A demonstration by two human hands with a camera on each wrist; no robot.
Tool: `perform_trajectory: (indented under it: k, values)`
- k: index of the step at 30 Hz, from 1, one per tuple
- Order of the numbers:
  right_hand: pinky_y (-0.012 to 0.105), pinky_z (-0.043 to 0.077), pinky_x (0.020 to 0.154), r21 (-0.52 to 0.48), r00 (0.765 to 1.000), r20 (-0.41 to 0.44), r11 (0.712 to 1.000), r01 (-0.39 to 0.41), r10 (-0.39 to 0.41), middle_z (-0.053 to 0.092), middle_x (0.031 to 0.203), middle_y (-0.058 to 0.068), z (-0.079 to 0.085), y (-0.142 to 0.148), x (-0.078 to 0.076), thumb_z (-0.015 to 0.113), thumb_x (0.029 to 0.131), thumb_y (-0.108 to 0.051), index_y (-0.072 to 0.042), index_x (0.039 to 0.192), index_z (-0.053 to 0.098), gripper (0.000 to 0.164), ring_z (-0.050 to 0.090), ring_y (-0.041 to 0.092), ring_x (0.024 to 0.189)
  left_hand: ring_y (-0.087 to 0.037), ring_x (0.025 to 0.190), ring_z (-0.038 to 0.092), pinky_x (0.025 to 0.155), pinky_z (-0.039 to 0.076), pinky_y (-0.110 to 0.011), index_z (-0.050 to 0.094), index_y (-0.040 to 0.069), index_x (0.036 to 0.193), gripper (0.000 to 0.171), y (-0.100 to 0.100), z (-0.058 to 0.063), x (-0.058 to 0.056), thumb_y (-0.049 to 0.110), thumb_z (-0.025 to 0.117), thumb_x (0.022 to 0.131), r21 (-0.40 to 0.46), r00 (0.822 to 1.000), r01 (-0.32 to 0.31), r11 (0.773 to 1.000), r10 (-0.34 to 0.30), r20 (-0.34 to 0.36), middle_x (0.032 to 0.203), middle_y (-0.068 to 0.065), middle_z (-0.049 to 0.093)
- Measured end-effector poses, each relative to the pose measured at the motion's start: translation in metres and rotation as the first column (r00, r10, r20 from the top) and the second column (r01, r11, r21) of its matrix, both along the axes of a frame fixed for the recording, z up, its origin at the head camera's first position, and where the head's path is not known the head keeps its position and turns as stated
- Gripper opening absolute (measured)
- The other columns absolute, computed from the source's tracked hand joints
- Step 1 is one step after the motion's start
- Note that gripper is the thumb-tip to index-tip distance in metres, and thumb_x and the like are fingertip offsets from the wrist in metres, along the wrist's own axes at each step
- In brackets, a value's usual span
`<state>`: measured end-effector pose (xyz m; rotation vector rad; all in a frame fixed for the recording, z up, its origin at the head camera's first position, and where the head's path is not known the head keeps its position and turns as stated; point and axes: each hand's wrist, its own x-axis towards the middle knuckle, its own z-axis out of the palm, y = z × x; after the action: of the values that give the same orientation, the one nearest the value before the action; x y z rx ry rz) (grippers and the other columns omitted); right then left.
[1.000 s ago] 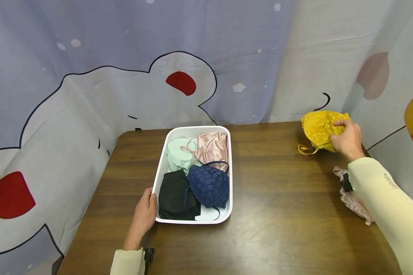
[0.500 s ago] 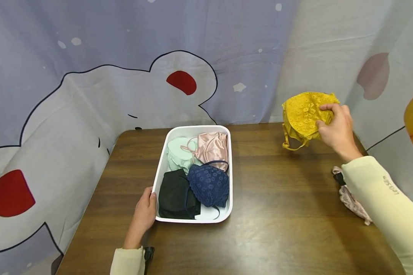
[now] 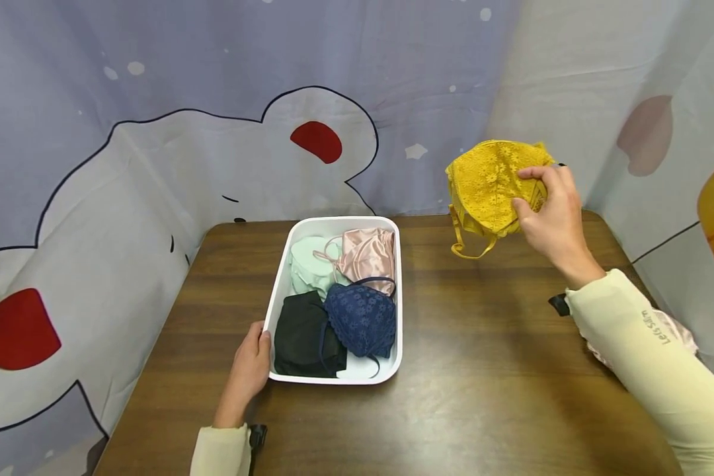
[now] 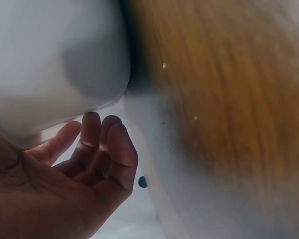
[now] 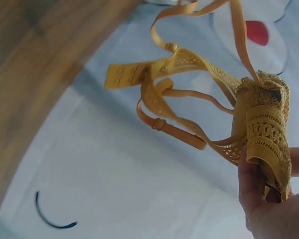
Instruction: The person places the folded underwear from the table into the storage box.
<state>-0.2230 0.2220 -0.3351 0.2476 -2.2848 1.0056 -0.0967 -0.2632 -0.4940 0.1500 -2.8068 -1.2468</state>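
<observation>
Between thumb and fingers, my right hand [image 3: 555, 215] pinches a yellow lace bra [image 3: 492, 186], lifted above the table's back right part. In the right wrist view, the straps and hook band of the yellow bra [image 5: 265, 129] hang loose from the folded cups. My left hand [image 3: 248, 367] grips the left side of a white plastic bin [image 3: 400, 311], thumb at the rim; in the left wrist view the fingers [image 4: 92, 137] curl against its outer wall. Inside lie a mint garment [image 3: 311, 264], a pink satin garment [image 3: 369, 254], a navy lace bra [image 3: 361, 320] and a folded black garment [image 3: 306, 337].
A pale pink lace garment [image 3: 678, 330] lies at the table's right edge, partly hidden by the right sleeve. Printed curtain fabric [image 3: 428, 79] stands behind the wooden table [image 3: 476, 390] and along its sides.
My right hand has raised the yellow bra off the back right of the table and carried it left toward the bin. My left hand stays on the bin.
</observation>
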Motion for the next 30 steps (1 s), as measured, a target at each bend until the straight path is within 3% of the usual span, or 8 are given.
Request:
perform_trajectory:
  k: [7, 16, 26, 30]
  values:
    - [0.033, 0.032, 0.091, -0.039, 0.997, -0.045, 0.997, -0.068, 0.066, 0.051, 0.105, 0.013, 0.008, -0.033, 0.005, 0.068, 0.076, 0.009, 0.0, 0.11, 0.061, 0.036, 0.046, 0.024, 0.103, -0.036, 0.096, 0.054, 0.082, 0.04, -0.05, 0.048, 0.003, 0.122, 0.024, 0.0, 0.0, 0.0, 0.012, 0.039, 0.101, -0.007, 1.0, -0.003, 1.0, 0.003, 0.001, 0.107, -0.021, 0.059]
    - [0.034, 0.033, 0.092, -0.09, 0.976, -0.055, 0.973, -0.215, 0.21, 0.05, 0.104, 0.011, 0.004, -0.084, 0.004, 0.069, 0.076, 0.01, -0.001, 0.111, 0.061, 0.037, 0.046, 0.021, 0.101, -0.034, 0.088, 0.056, 0.077, 0.042, -0.049, 0.05, 0.002, 0.121, 0.025, 0.0, 0.0, 0.004, 0.011, 0.04, 0.1, -0.014, 0.999, -0.01, 1.0, 0.009, -0.043, 0.1, -0.019, 0.06]
    - [0.036, 0.035, 0.089, -0.102, 0.941, -0.051, 0.936, -0.337, 0.334, 0.05, 0.102, 0.009, -0.025, -0.144, -0.007, 0.07, 0.077, 0.008, -0.004, 0.111, 0.061, 0.037, 0.047, 0.023, 0.099, -0.034, 0.092, 0.054, 0.079, 0.041, -0.049, 0.05, 0.004, 0.121, 0.024, 0.003, 0.002, 0.004, 0.012, 0.04, 0.1, -0.016, 0.999, -0.013, 1.0, 0.012, -0.039, 0.101, -0.019, 0.059]
    - [0.037, 0.035, 0.092, -0.112, 0.93, 0.018, 0.925, -0.363, 0.367, 0.048, 0.105, 0.009, -0.034, -0.162, -0.01, 0.069, 0.079, 0.006, -0.005, 0.113, 0.059, 0.037, 0.047, 0.023, 0.101, -0.034, 0.092, 0.054, 0.079, 0.041, -0.048, 0.05, 0.004, 0.121, 0.024, 0.003, 0.003, 0.005, 0.011, 0.04, 0.1, -0.016, 1.0, -0.016, 1.0, 0.016, -0.025, 0.101, -0.018, 0.059]
